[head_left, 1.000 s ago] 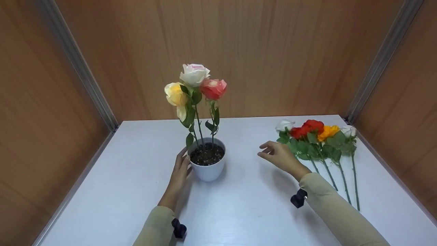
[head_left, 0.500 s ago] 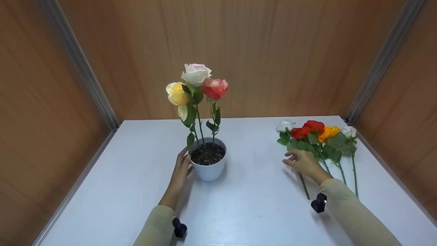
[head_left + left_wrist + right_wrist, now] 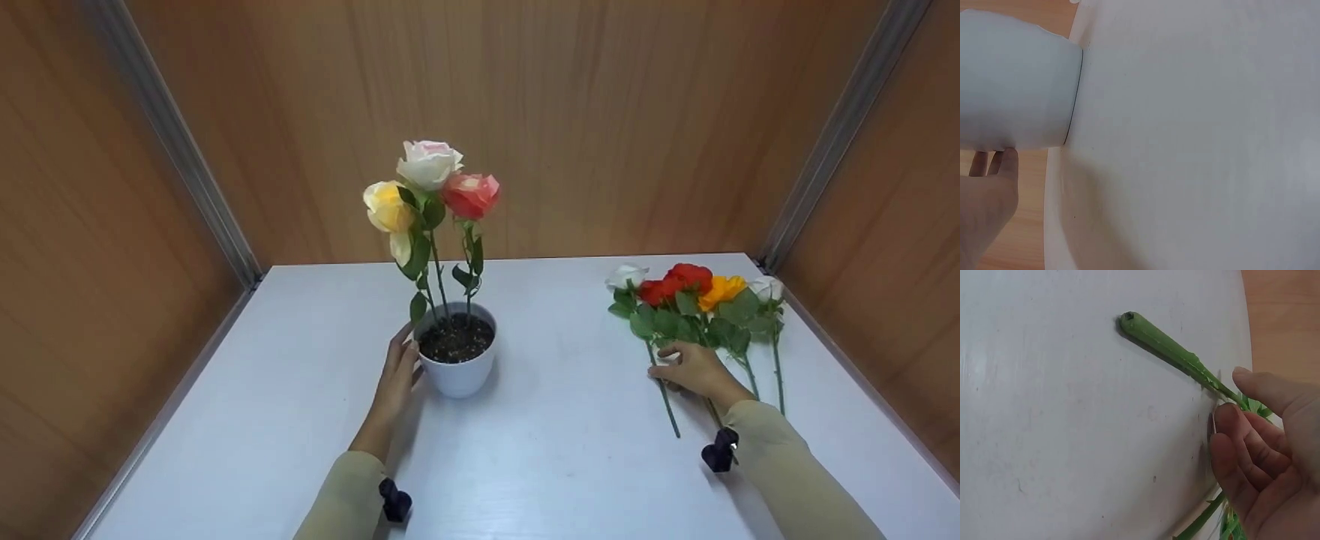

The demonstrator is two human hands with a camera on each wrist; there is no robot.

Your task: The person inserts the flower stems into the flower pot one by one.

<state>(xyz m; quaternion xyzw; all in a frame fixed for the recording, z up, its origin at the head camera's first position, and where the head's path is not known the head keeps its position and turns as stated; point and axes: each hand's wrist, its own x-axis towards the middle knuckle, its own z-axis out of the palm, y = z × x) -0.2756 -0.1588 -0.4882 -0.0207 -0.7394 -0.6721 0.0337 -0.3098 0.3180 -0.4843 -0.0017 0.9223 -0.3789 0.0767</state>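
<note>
A white pot [image 3: 459, 381] of dark soil [image 3: 454, 343] holds three upright roses: yellow [image 3: 388, 208], pale pink [image 3: 430, 165] and coral [image 3: 470, 196]. Against the pot's left side rests my left hand [image 3: 394, 382]; the left wrist view shows its fingertips [image 3: 1009, 157] touching the wall. On the right, my right hand [image 3: 701, 373] is low over loose rose stems. In the right wrist view, a green stem [image 3: 1162, 346] runs between the thumb and bent index finger, which stand slightly apart on either side. Leaves hide which bloom this stem belongs to.
Loose roses lie at the table's right: white [image 3: 626, 277], red [image 3: 688, 278], orange [image 3: 722, 292] and another white [image 3: 766, 288], their leaves overlapping. Wooden panels [image 3: 525, 112] enclose the white table [image 3: 322, 322] at the back and both sides.
My right hand has moved right and down, from the space between pot and roses to a loose stem. The left hand stays against the pot.
</note>
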